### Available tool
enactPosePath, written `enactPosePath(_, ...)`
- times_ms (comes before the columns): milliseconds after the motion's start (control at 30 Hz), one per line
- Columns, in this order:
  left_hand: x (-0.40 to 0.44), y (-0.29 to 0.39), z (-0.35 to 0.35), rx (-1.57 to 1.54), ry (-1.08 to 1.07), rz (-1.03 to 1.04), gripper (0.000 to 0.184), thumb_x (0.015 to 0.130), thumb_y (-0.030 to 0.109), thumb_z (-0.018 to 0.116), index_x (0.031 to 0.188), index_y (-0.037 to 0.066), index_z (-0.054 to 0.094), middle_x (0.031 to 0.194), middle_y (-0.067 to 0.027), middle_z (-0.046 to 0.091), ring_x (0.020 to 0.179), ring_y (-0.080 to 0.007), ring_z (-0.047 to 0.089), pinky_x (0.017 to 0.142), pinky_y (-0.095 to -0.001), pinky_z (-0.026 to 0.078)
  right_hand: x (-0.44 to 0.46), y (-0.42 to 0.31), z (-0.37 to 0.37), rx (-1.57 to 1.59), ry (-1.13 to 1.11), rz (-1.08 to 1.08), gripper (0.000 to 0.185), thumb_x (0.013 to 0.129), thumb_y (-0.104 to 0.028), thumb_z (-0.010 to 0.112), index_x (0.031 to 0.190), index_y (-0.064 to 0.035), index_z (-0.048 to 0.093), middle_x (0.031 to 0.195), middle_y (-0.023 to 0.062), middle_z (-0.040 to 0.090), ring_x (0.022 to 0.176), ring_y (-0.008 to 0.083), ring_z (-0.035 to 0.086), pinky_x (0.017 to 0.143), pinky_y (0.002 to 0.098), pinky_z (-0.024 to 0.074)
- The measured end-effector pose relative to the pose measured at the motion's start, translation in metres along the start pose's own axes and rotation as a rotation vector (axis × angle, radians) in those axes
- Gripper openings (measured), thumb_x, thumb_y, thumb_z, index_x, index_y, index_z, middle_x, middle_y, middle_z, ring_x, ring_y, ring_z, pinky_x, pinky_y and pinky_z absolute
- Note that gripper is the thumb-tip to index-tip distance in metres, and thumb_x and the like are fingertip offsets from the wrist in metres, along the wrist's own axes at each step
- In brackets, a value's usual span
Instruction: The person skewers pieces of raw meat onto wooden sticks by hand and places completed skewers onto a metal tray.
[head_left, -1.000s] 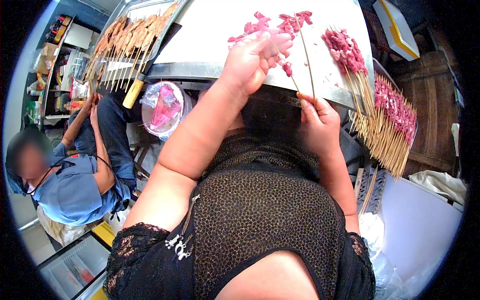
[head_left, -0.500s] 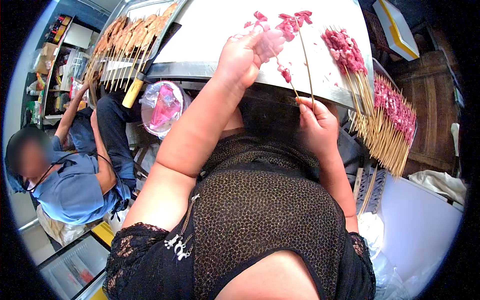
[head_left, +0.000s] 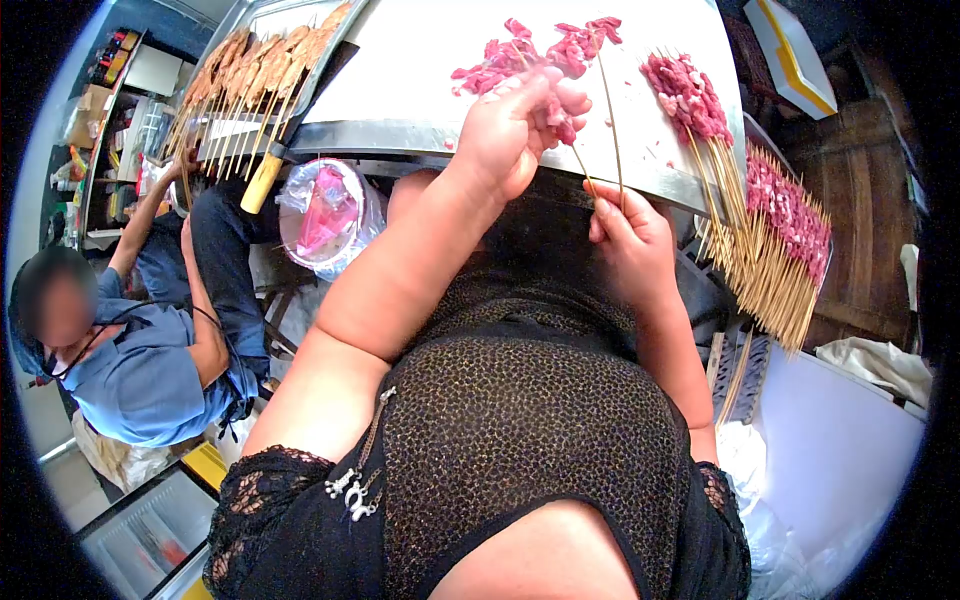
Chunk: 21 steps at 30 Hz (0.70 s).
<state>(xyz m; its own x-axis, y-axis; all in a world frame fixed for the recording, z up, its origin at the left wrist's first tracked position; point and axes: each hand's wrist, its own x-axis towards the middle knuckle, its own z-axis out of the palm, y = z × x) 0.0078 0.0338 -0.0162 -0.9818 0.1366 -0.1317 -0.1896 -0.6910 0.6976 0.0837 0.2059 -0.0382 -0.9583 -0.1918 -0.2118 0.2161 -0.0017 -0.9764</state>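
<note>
Pinching two thin tan wooden skewers (head_left: 611, 120) by their lower ends, right hand (head_left: 637, 238) apparently leaves upper lengths free; left hand (head_left: 505, 132) curls around raw red meat (head_left: 561, 128) on one, near loose red pieces (head_left: 497, 66) on white tabletop (head_left: 420, 60).

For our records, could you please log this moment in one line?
left hand: at meat on skewer | right hand: holds that skewer, second skewer | table: loose pieces
</note>
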Motion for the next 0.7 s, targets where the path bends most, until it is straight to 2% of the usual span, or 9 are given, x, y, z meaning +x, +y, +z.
enactPosePath(67, 0.001, -0.001, 0.0, -0.043, 0.023, 0.042, 0.022, 0.094, 0.02, 0.042, 0.102, 0.002, 0.051, 0.083, -0.0109, 0.059, 0.073, -0.0206, 0.058, 0.073, -0.0364, 0.051, -0.003, 0.01, -0.001, -0.135, 0.014, -0.033, 0.023, 0.089, -0.011, 0.052, 0.11, -0.0015, 0.059, 0.065, -0.0037, 0.051, 0.055, 0.0032, 0.044, 0.051, 0.0174, 0.0369)
enactPosePath(167, 0.001, -0.016, 0.009, -0.063, 0.067, 0.041, 0.025, 0.095, 0.03, 0.04, 0.092, 0.006, 0.046, 0.06, 0.002, 0.035, 0.052, -0.0105, 0.037, 0.054, -0.0274, 0.043, -0.012, 0.029, -0.002, -0.204, 0.056, -0.126, 0.023, 0.089, -0.009, 0.052, 0.11, -0.0019, 0.06, 0.066, -0.0039, 0.052, 0.055, 0.0034, 0.045, 0.051, 0.0176, 0.0374)
enactPosePath(267, -0.001, -0.02, 0.017, -0.093, 0.088, -0.046, 0.027, 0.094, 0.034, 0.042, 0.09, 0.007, 0.043, 0.057, 0.003, 0.031, 0.044, -0.0082, 0.029, 0.041, -0.0232, 0.029, -0.018, 0.023, 0.002, -0.033, 0.033, -0.034, 0.023, 0.089, -0.008, 0.052, 0.11, -0.0006, 0.059, 0.068, -0.0039, 0.051, 0.056, 0.0034, 0.044, 0.051, 0.0173, 0.037)
enactPosePath(433, 0.004, -0.019, 0.03, 0.091, 0.032, -0.023, 0.033, 0.094, 0.039, 0.04, 0.095, 0.006, 0.042, 0.057, 0.0027, 0.031, 0.045, -0.0071, 0.029, 0.04, -0.021, 0.026, -0.019, 0.01, 0.007, 0.185, 0.003, 0.037, 0.025, 0.089, -0.008, 0.052, 0.112, 0.0007, 0.057, 0.067, -0.0046, 0.049, 0.054, 0.0026, 0.041, 0.049, 0.016, 0.0332)
enactPosePath(500, 0.007, -0.018, 0.027, 0.084, -0.111, -0.04, 0.04, 0.094, 0.042, 0.038, 0.104, 0.004, 0.042, 0.062, 0.0006, 0.036, 0.049, -0.0077, 0.033, 0.044, -0.0222, 0.033, -0.015, 0.01, 0.006, 0.214, 0.015, 0.042, 0.024, 0.089, -0.009, 0.052, 0.112, 0.0007, 0.057, 0.066, -0.0049, 0.049, 0.054, 0.0023, 0.04, 0.048, 0.0156, 0.0317)
enactPosePath(533, 0.005, -0.008, 0.032, 0.296, -0.124, -0.032, 0.049, 0.093, 0.044, 0.036, 0.118, 0.002, 0.038, 0.071, -0.0032, 0.046, 0.057, -0.0099, 0.043, 0.052, -0.0245, 0.039, -0.011, 0.014, 0.003, 0.268, 0.052, 0.028, 0.024, 0.089, -0.009, 0.052, 0.111, 0.0003, 0.057, 0.066, -0.0048, 0.049, 0.053, 0.002, 0.04, 0.047, 0.0153, 0.0308)
enactPosePath(567, 0.013, -0.009, 0.022, 0.207, -0.137, -0.047, 0.054, 0.093, 0.046, 0.037, 0.125, 0.002, 0.037, 0.087, -0.0074, 0.056, 0.066, -0.0115, 0.05, 0.062, -0.028, 0.044, -0.009, 0.015, 0.0, 0.322, 0.091, 0.015, 0.023, 0.089, -0.009, 0.052, 0.11, 0.0, 0.057, 0.066, -0.0046, 0.05, 0.053, 0.0017, 0.04, 0.047, 0.0151, 0.0299)
enactPosePath(633, 0.026, 0.01, 0.002, 0.706, -0.046, 0.09, 0.046, 0.094, 0.04, 0.041, 0.118, 0.002, 0.049, 0.094, -0.0088, 0.06, 0.073, -0.011, 0.055, 0.065, -0.0271, 0.045, -0.007, 0.015, -0.006, 0.336, 0.107, -0.053, 0.023, 0.089, -0.01, 0.052, 0.11, -0.0012, 0.057, 0.065, -0.0048, 0.05, 0.051, 0.0014, 0.038, 0.044, 0.0145, 0.0268)
enactPosePath(700, 0.029, 0.04, -0.005, 0.777, 0.064, 0.106, 0.031, 0.093, 0.027, 0.046, 0.104, 0.003, 0.062, 0.093, -0.0075, 0.062, 0.076, -0.0108, 0.056, 0.069, -0.0277, 0.046, -0.008, 0.013, -0.012, 0.314, 0.117, -0.063, 0.023, 0.09, -0.011, 0.053, 0.11, -0.0016, 0.058, 0.064, -0.0047, 0.049, 0.051, 0.0013, 0.038, 0.044, 0.0144, 0.0271)
